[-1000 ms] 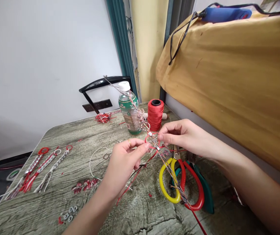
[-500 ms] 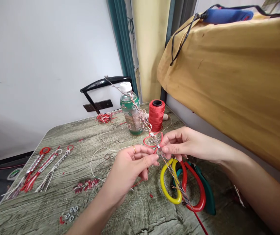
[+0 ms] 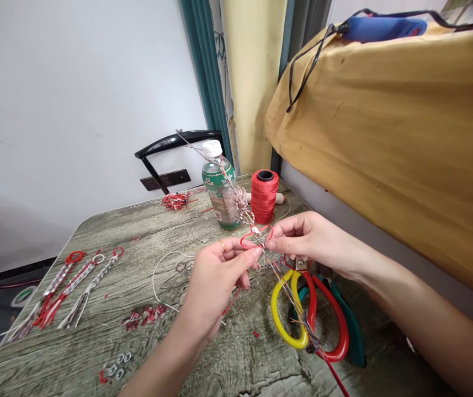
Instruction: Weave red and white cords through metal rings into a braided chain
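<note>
My left hand (image 3: 223, 270) is closed in a pinch on a red cord (image 3: 241, 240), just left of a taut bundle of thin strands (image 3: 280, 274). From the right, my right hand (image 3: 306, 240) pinches at the same crossing, thumb against forefinger, on the red cord's loop. A small whitish piece (image 3: 255, 230) sits on the strands just above my fingertips. The bundle runs from a knotted clump of cords (image 3: 242, 204) in front of a bottle (image 3: 222, 193) down to the lower right, over scissors (image 3: 276, 317) with yellow and red handles. My fingertips partly hide the crossing.
A red thread spool (image 3: 263, 196) stands right of the bottle. Three braided tassels (image 3: 95, 270) lie at the left. Metal rings (image 3: 120, 358) and red-white braided bits (image 3: 145, 316) lie nearer. A yellow cloth-covered surface (image 3: 385, 121) rises at the right; a chair (image 3: 174, 138) stands behind.
Both hands have shifted slightly left and up along the strands, and the red loop looks flatter. The scissors' pivot now shows below my right hand.
</note>
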`<state>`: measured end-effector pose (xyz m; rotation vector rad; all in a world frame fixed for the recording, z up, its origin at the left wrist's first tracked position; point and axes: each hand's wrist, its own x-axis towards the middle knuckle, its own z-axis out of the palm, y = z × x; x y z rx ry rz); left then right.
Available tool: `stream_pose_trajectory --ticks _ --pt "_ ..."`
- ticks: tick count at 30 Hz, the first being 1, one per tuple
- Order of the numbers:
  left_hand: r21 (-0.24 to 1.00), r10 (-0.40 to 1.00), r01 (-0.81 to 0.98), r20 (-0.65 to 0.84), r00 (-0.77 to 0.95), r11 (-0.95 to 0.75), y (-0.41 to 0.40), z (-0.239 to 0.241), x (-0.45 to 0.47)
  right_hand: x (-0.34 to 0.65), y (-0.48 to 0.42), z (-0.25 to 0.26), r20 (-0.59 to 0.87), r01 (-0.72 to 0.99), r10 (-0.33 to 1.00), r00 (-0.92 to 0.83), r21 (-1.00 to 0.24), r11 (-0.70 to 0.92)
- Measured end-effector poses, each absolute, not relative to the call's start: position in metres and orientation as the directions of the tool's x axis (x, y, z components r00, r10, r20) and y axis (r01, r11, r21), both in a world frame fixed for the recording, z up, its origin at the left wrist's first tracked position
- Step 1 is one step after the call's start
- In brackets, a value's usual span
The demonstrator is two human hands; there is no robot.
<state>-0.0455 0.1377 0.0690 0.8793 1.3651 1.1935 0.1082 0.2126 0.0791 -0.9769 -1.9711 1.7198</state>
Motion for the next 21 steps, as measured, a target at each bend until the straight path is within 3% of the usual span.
stream_pose_trajectory --ticks 15,21 --pt "0.971 0.947 -0.056 -0.238 -0.216 0.231 0.135 0.067 -0.056 0.114 0.216 0.081 -0.141 0.272 0.707 -0.693 -0.959 0.076" --pt "0.985 0.927 0.111 -0.086 -0.366 0.135 0.12 0.064 -0.058 0.121 0.217 0.085 -0.049 0.31 0.774 -0.631 -0.931 0.194"
